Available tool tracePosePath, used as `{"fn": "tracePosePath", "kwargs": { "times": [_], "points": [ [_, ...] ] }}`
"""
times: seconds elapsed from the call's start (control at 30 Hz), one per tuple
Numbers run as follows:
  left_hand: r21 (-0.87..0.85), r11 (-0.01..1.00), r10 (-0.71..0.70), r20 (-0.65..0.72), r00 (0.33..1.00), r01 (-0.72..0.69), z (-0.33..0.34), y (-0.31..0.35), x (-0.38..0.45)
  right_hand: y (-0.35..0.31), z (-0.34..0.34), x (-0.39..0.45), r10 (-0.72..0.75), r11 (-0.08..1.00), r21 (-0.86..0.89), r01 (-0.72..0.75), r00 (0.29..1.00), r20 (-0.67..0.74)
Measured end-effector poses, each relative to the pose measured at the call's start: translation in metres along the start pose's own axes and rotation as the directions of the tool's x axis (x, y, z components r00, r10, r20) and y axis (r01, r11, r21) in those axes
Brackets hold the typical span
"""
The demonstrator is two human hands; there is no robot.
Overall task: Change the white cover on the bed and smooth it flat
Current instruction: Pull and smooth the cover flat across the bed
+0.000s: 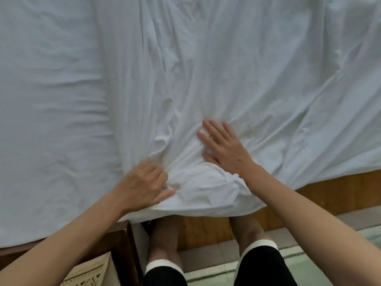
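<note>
Soft, light white cover (226, 69), likely to slip and rumple; best taken at the bunched hem, lower centre of frame. Creased in long folds across the bed (340, 188), filling most of the frame. Left hand (144, 182) gripping the bunch; right hand (222, 147) pressing flat, fingers spread.

Both forearms (309, 205) are bare, no sleeves or wristbands in view. The right hand (223, 144) carries a couple of small dark moles. The person wears black shorts (261, 267) with white cuffs (possibly rolled hems), and the lower legs appear bare.
</note>
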State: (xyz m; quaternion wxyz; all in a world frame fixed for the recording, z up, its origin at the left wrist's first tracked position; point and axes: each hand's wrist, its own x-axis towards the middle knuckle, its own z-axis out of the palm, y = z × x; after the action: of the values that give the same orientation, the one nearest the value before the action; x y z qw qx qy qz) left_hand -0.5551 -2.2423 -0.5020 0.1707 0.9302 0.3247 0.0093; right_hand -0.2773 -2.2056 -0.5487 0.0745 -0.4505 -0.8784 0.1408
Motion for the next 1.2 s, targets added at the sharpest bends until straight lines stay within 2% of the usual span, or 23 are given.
{"fn": "tracePosePath", "kwargs": {
  "times": [0.07,0.17,0.23,0.37,0.5,0.63,0.73,0.8,0.87,0.93,1.0,1.03,1.07,1.1,1.13,1.17,1.2],
  "points": [
    [0.001,1.0,-0.009,-0.041,0.999,0.01,0.003,-0.006,-0.017,0.0,0.009,-0.007,0.048,0.996,-0.077,-0.046,0.999,0.022],
    [-0.056,0.997,-0.053,-0.026,0.998,0.052,0.0,-0.002,-0.022,-0.009,0.014,-0.005,0.152,0.982,-0.114,-0.154,0.988,-0.025],
    [-0.129,0.989,-0.075,0.014,0.997,0.076,-0.003,0.007,-0.022,-0.021,0.013,-0.006,0.22,0.97,-0.097,-0.221,0.975,-0.024],
    [-0.316,0.945,-0.065,0.064,0.996,0.082,-0.004,0.054,-0.013,-0.044,0.007,-0.034,0.225,0.974,0.009,-0.226,0.974,0.036],
    [-0.277,0.954,-0.09,0.115,0.989,0.119,0.006,0.089,0.011,-0.056,0.005,-0.051,0.312,0.947,0.063,-0.315,0.948,0.061],
    [-0.243,0.97,-0.017,0.065,0.998,0.033,0.008,0.091,0.009,-0.063,0.005,-0.058,0.264,0.959,0.082,-0.273,0.959,0.103],
    [-0.261,0.962,-0.093,-0.038,0.995,0.08,0.012,0.092,-0.018,-0.052,0.007,-0.054,0.387,0.92,0.008,-0.392,0.912,0.136],
    [-0.277,0.959,-0.079,-0.07,0.994,0.057,0.016,0.083,-0.032,-0.049,0.01,-0.051,0.452,0.891,-0.033,-0.453,0.877,0.163],
    [-0.294,0.955,-0.06,-0.054,0.997,0.041,0.016,0.073,-0.041,-0.05,0.013,-0.049,0.466,0.884,-0.028,-0.467,0.874,0.139],
    [-0.361,0.928,-0.11,-0.037,0.993,0.09,0.007,0.067,-0.042,-0.055,0.009,-0.043,0.503,0.861,0.059,-0.505,0.863,0.041],
    [-0.408,0.881,-0.32,-0.145,0.936,0.238,-0.006,0.06,-0.036,-0.067,-0.003,-0.032,0.505,0.851,0.226,-0.474,0.857,-0.103],
    [-0.409,0.842,-0.467,-0.225,0.855,0.352,-0.013,0.051,-0.029,-0.077,-0.011,-0.026,0.466,0.862,0.3,-0.409,0.872,-0.15],
    [-0.403,0.78,-0.607,-0.297,0.737,0.479,-0.019,0.038,-0.02,-0.091,-0.023,-0.022,0.391,0.883,0.344,-0.321,0.906,-0.159],
    [-0.399,0.697,-0.716,-0.337,0.611,0.596,-0.024,0.021,-0.01,-0.107,-0.034,-0.02,0.292,0.903,0.364,-0.227,0.947,-0.134],
    [-0.393,0.613,-0.79,-0.334,0.515,0.685,-0.029,0.002,0.002,-0.124,-0.043,-0.021,0.189,0.921,0.359,-0.151,0.979,-0.073],
    [-0.374,0.552,-0.833,-0.292,0.47,0.745,-0.032,-0.015,0.015,-0.139,-0.047,-0.026,0.108,0.938,0.329,-0.111,0.994,0.03],
    [-0.339,0.51,-0.86,-0.209,0.465,0.791,-0.036,-0.03,0.029,-0.153,-0.048,-0.032,0.071,0.956,0.271,-0.113,0.984,0.163]
  ]
}}
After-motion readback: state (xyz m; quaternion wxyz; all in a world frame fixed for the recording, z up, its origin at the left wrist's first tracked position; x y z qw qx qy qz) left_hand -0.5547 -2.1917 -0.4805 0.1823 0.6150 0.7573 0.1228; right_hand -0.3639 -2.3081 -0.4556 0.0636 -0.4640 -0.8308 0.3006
